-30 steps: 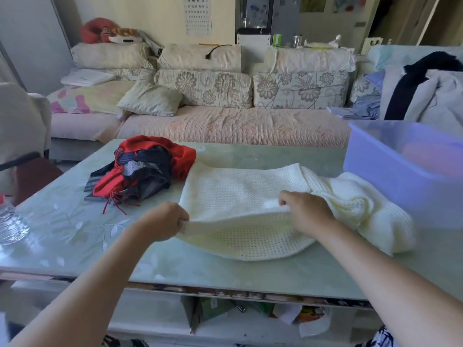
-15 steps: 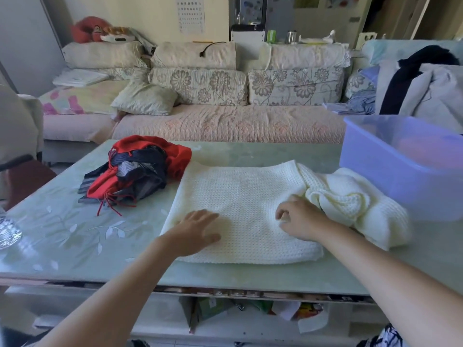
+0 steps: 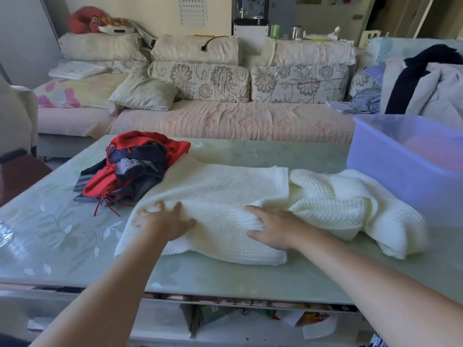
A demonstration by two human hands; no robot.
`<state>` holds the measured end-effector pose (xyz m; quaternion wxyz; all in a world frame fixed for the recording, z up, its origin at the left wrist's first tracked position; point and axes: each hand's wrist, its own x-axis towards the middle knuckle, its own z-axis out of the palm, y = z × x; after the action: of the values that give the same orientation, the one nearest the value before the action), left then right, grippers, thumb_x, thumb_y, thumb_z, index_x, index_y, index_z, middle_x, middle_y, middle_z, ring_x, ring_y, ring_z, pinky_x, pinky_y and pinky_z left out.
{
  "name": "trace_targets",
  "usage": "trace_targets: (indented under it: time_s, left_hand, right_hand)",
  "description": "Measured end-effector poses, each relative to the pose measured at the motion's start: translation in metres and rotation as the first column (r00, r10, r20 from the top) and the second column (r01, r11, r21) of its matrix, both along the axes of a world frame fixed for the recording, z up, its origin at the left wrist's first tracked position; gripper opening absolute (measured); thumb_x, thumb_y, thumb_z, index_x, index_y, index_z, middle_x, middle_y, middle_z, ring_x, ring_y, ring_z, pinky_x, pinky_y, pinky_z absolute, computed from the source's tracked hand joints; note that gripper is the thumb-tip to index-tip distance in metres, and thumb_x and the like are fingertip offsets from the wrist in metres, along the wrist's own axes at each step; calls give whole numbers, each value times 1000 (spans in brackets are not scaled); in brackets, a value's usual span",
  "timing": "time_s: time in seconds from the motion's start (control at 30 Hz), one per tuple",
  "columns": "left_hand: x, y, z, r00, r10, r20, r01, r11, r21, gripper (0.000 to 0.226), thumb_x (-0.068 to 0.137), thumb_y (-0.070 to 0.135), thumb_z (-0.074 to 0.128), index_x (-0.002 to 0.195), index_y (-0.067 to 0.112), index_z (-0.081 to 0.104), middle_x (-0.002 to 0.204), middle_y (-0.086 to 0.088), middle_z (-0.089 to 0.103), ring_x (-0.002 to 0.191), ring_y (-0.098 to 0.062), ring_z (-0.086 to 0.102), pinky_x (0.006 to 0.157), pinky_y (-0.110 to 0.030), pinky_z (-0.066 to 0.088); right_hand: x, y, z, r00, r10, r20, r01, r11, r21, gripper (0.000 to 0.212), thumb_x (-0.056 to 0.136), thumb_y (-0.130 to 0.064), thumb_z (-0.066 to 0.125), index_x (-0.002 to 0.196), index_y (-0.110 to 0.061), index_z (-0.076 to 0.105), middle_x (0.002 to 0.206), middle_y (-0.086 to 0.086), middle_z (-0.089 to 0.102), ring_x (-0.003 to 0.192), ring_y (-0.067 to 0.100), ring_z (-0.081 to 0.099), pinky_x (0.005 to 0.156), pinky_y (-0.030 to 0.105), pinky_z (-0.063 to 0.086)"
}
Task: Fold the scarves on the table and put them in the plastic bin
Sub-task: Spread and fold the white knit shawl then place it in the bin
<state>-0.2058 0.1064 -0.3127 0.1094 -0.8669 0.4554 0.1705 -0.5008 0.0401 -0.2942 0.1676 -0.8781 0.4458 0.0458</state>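
A cream knitted scarf point(image 3: 225, 194) lies across the middle of the glass table point(image 3: 62, 241), its left part folded flat and its right end bunched in a heap point(image 3: 350, 209). My left hand point(image 3: 165, 221) rests flat on the fold's near left corner with fingers spread. My right hand point(image 3: 273, 227) lies palm down on the fold's near middle, fingers apart. A pile of red and dark striped scarves point(image 3: 132, 169) sits at the table's left rear, touching the cream scarf. The purple plastic bin point(image 3: 390, 159) stands at the right rear.
A floral sofa point(image 3: 225, 116) with cushions runs behind the table. Clothes point(image 3: 426, 83) are draped at the far right. A clear plastic bottle point(image 3: 5, 236) shows at the left edge. Clutter fills the shelf under the table.
Both hands let go of the lifted near edge and laid it down. They now press flat on the folded scarf, the left hand shifted further left and outward.
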Motion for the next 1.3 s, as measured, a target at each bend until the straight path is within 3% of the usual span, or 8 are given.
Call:
trace_targets:
  time_s: [0.27,0.37,0.47,0.67,0.8,0.97,1.17,1.3]
  left_hand:
    - [-2,-16,10,986,40,164,-48,998,48,83,88,64,37,157,25,10,162,-17,8,147,-40,14,116,-57,19]
    - [-52,-20,25,937,-216,273,268,949,-168,56,90,38,53,141,19,41,145,-12,41,129,-32,44,99,-42,44]
    - [-110,-16,39,806,-587,-69,506,746,-433,41,84,44,70,118,29,54,120,2,52,104,-18,56,84,-31,49]
    - [-163,-5,26,576,-814,-83,787,579,-214,72,57,57,86,114,35,48,118,5,44,101,-17,48,87,-35,46]
    - [-161,-8,35,609,-784,-117,751,618,-232,31,79,22,71,109,30,68,114,10,59,104,-12,57,83,-22,45]
    - [-161,-7,53,714,-609,-346,342,735,-586,25,88,17,56,95,28,78,62,26,62,51,10,52,46,-5,32]
    - [-185,-1,49,566,-569,-597,592,784,-186,51,84,64,60,120,29,70,108,15,69,86,-3,62,82,-24,48]
    - [-186,-24,52,507,-580,-638,412,813,-411,26,97,35,57,108,18,74,95,5,75,83,-9,70,78,-27,58]
  right_hand:
    - [-6,-16,11,976,39,216,-36,999,-16,64,82,-32,63,139,-38,35,139,-6,46,122,15,47,100,34,40]
    - [-40,-26,17,994,29,-101,-49,979,-199,66,68,-37,66,125,-35,34,127,-3,40,120,21,37,98,39,33]
    - [-71,-24,16,973,-34,-230,-12,981,-195,62,69,-20,65,122,-32,34,121,0,34,116,23,41,91,39,41]
    - [-97,-10,17,984,33,-176,-88,945,-316,48,79,7,48,115,-25,51,111,-1,38,100,24,51,67,31,37]
    - [-116,3,36,957,40,-287,-82,987,-137,24,83,-7,55,88,-30,63,101,-6,58,99,21,57,69,30,39]
    - [-128,23,46,895,83,-439,10,978,206,21,82,-11,56,65,-21,50,65,-3,43,59,15,36,51,29,26]
    - [-121,13,52,971,-132,-199,218,833,508,43,80,-57,63,87,-19,80,91,-7,76,76,18,73,78,37,59]
    - [-106,-16,53,970,-196,141,176,974,144,22,95,-30,56,94,-20,76,92,-2,73,73,13,68,65,27,54]
